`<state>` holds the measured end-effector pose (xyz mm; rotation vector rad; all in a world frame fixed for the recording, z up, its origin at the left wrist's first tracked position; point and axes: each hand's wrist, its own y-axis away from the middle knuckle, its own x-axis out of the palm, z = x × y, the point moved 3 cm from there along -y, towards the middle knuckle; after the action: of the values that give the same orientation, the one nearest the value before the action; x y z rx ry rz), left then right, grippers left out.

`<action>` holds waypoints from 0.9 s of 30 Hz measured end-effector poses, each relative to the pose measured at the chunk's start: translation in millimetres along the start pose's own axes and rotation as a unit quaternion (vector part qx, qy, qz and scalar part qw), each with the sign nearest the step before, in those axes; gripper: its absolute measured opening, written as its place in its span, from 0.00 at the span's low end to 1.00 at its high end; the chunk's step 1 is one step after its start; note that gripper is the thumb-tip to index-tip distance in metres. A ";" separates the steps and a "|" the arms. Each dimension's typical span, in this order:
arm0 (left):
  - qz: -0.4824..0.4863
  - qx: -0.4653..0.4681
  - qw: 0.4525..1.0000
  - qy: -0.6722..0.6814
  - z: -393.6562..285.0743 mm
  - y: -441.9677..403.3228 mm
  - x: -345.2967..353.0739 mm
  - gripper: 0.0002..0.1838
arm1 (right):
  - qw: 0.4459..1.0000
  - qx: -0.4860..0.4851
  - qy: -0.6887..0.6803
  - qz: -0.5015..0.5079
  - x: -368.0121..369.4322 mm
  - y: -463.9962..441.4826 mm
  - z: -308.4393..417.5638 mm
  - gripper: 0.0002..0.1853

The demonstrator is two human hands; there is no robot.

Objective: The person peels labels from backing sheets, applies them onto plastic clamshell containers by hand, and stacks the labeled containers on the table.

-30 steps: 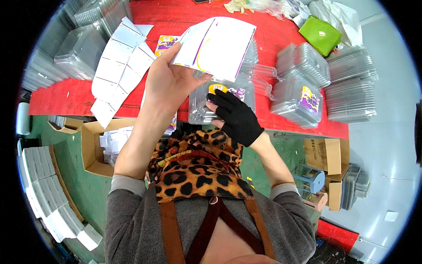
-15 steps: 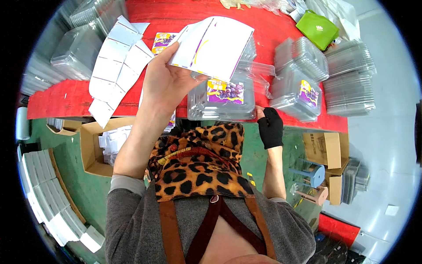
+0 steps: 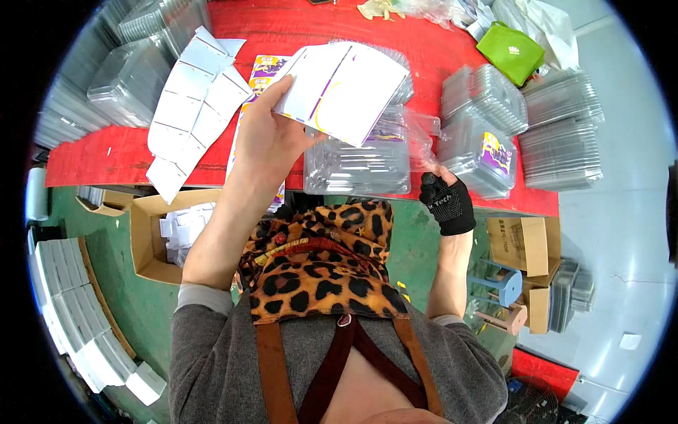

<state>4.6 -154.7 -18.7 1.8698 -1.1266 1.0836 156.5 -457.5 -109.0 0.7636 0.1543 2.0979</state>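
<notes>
My left hand (image 3: 272, 134) holds a white label sheet (image 3: 346, 88) up over the table, thumb on top. Its face toward me is mostly blank, with thin purple and yellow lines. Under the sheet, close to the table's front edge, lies a stack of clear plastic clamshell boxes (image 3: 357, 173). A purple printed label (image 3: 387, 128) shows partly there, the rest covered by the sheet. In a black fingerless glove, my right hand (image 3: 446, 201) is closed at the stack's right side, fingertips pinching the edge of a clear plastic lid (image 3: 421, 148).
Another labelled clear box (image 3: 477, 159) sits right of my right hand. Nested box stacks (image 3: 561, 131) stand at the right, more (image 3: 127, 81) at the left. Curved white label sheets (image 3: 191, 113) and printed labels (image 3: 244, 134) lie on the red table (image 3: 282, 25). A green pouch (image 3: 510, 51) lies behind.
My right hand has moved right and turned, its fingers now curled at the clear plastic. The labelled plastic has shifted up and tilted. The sheet in my left hand has dropped slightly.
</notes>
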 end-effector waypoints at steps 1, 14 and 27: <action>-0.011 0.010 1.000 -0.026 -1.4 2.4 -0.7 0.26 | 0.999 0.015 -0.033 0.022 1.3 -1.5 0.2 0.20; -0.138 0.092 0.977 -0.133 6.1 44.1 -15.2 0.28 | 0.996 -0.008 0.080 0.027 23.3 2.8 16.4 0.21; -0.126 0.118 0.947 -0.272 20.6 42.8 -20.5 0.25 | 0.879 -0.291 0.378 -0.013 127.3 49.9 62.4 0.19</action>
<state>-33.9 -182.1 -39.9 2.5211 -1.0326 0.5868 102.6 -399.5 18.8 -0.4354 -0.0535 2.1408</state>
